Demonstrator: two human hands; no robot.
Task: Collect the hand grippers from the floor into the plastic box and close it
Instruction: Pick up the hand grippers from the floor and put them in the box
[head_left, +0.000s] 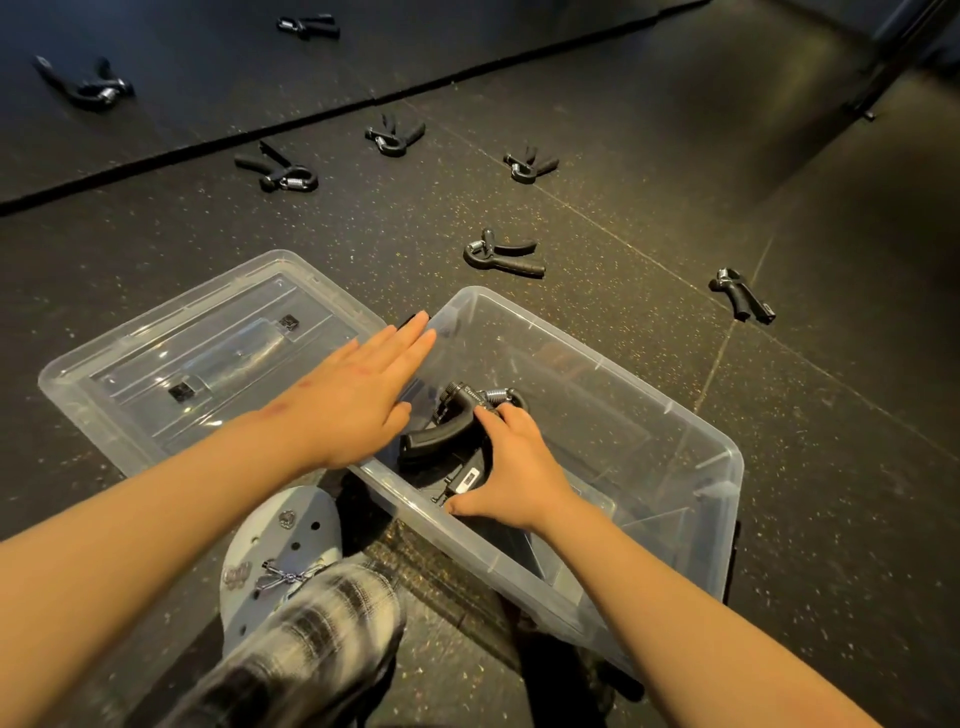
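Note:
A clear plastic box (670, 415) stands open on the dark floor in front of me. My right hand (511, 470) reaches into it and grips a black hand gripper (441, 441) near the box's near-left wall. My left hand (358, 395) hovers flat, fingers straight, over the box's left rim and holds nothing. The clear lid (156, 338) lies on the floor to the left of the box. Several more black hand grippers lie on the floor beyond, the nearest (501, 254) just past the box and another (743, 301) to the right.
My foot in a pale clog (283, 551) and a plaid trouser leg (306, 639) stand just before the box. A raised mat edge (208, 140) runs diagonally across the floor at the back, with two grippers (88, 85) lying beyond it.

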